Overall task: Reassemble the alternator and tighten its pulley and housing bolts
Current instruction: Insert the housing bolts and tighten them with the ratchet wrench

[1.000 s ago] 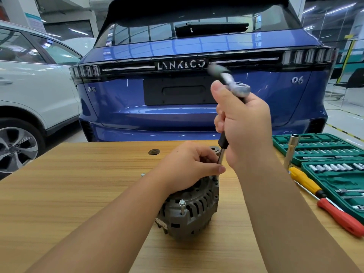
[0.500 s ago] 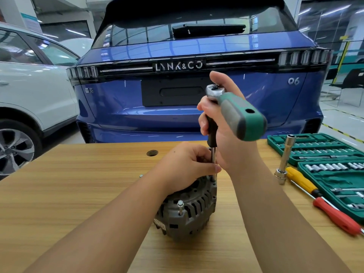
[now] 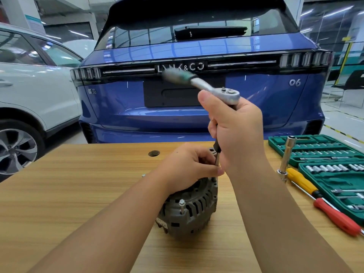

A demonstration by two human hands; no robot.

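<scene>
Your right hand, clamped on the ratchet, has swung its handle from pointing right back to the left, so the bolt is likely still being run down while your left hand grips the alternator on the table.

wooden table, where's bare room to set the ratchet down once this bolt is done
The light wooden table is bare left of the grey finned alternator, from the round hole to the near edge, apart from one small bolt. The right side is crowded: a green socket case, a yellow screwdriver, a red screwdriver and a steel extension bar.
</scene>
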